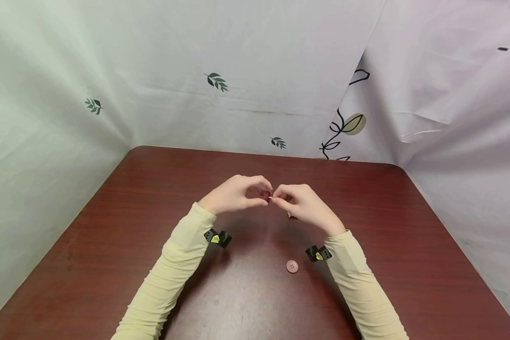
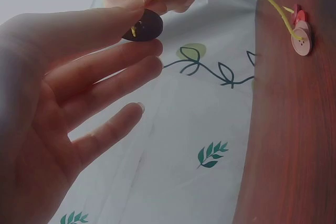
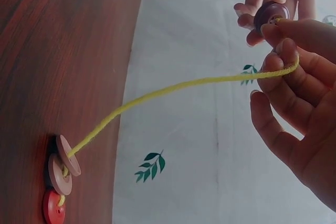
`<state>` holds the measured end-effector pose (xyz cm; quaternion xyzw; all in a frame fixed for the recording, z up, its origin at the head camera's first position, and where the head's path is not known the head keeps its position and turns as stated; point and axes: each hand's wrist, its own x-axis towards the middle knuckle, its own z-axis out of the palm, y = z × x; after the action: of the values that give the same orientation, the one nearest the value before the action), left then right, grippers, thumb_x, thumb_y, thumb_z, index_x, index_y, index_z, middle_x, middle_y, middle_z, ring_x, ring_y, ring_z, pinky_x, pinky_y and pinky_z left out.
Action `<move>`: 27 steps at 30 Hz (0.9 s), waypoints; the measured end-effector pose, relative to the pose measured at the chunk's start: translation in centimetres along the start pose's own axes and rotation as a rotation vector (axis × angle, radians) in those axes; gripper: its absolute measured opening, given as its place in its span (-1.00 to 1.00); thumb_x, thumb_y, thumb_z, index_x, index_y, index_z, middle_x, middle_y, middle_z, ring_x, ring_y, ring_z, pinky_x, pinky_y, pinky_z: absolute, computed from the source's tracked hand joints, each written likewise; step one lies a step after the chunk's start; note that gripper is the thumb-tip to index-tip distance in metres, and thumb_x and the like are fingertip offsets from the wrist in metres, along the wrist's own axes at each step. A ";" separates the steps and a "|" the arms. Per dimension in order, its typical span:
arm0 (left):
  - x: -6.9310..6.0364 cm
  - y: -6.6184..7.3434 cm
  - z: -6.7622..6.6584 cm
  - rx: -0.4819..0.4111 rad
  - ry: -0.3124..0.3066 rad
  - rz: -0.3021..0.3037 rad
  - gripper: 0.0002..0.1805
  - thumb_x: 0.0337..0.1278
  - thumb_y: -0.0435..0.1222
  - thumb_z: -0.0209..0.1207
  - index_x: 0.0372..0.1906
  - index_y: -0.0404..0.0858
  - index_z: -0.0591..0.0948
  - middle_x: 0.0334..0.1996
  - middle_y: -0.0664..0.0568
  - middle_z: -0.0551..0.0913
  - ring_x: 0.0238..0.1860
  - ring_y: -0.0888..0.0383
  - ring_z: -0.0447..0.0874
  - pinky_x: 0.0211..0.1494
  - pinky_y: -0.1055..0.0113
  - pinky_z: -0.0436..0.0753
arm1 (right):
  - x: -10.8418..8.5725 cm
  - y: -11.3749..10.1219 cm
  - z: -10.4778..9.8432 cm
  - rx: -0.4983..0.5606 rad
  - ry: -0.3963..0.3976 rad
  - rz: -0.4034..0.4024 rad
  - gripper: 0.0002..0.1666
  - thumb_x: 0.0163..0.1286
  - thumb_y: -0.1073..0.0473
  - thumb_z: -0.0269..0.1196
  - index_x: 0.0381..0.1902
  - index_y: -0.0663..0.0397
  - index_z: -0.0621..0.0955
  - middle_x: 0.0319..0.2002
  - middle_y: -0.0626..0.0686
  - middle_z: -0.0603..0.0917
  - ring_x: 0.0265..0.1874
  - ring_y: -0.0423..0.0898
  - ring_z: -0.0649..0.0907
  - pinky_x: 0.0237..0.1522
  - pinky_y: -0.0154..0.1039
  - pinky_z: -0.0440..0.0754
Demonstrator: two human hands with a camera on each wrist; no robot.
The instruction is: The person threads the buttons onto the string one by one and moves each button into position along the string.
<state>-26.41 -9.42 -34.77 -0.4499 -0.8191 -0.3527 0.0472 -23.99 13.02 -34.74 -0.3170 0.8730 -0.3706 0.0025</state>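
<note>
Above the surface (image 1: 123,226), a dark button (image 2: 150,24) is pinched by the left hand (image 1: 231,194), other fingers extended; a yellow cord (image 3: 178,85) is pinched by the right hand (image 1: 306,203), its tip apparently through a hole. Red and pink buttons (image 3: 60,179) are already strung; a loose pink button (image 1: 292,267), lying near, is left unthreaded.

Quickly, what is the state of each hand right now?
Left hand: holding the dark button.
Right hand: pinching the yellow cord.
</note>
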 end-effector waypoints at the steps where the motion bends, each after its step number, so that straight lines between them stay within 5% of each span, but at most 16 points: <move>1: 0.0 0.0 0.0 -0.006 -0.003 -0.001 -0.70 0.04 -0.32 0.37 -0.10 -0.18 0.59 -0.25 0.09 0.77 -0.19 0.29 0.73 0.01 0.32 0.63 | 0.0 0.0 0.0 0.002 -0.001 0.001 -0.95 0.36 0.22 0.23 -0.31 -0.02 0.64 -0.49 -0.05 0.64 -0.74 -0.04 0.56 -0.59 -0.30 0.57; 7: 0.1 0.2 0.2 -0.019 -0.017 -0.014 -0.70 0.04 -0.32 0.37 -0.14 -0.17 0.53 -0.24 0.08 0.78 -0.18 0.29 0.73 0.03 0.31 0.61 | 0.0 0.1 0.1 -0.015 -0.012 -0.004 -0.95 0.36 0.23 0.23 -0.31 0.01 0.64 -0.50 -0.04 0.64 -0.70 0.10 0.60 -0.58 -0.31 0.59; 15: 0.1 0.1 0.3 0.004 -0.019 -0.029 -0.73 0.02 -0.29 0.39 -0.24 -0.15 0.52 -0.29 0.12 0.75 -0.16 0.28 0.72 0.01 0.29 0.61 | 0.1 0.3 0.1 -0.071 -0.040 -0.043 -0.94 0.34 0.26 0.24 -0.33 0.02 0.64 -0.53 -0.08 0.62 -0.74 -0.20 0.57 -0.56 -0.34 0.58; 27: 0.2 0.1 0.5 0.077 -0.020 -0.011 -0.81 0.04 -0.21 0.38 -0.29 -0.12 0.59 -0.34 0.18 0.71 -0.28 0.24 0.67 -0.08 0.32 0.55 | 0.2 0.3 0.1 -0.118 -0.044 -0.092 -0.93 0.33 0.26 0.24 -0.34 -0.02 0.63 -0.52 0.01 0.64 -0.70 -0.31 0.51 -0.51 -0.38 0.53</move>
<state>-26.35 -9.00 -35.01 -0.4466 -0.8351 -0.3167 0.0544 -24.27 13.06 -34.94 -0.3646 0.8775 -0.3111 -0.0143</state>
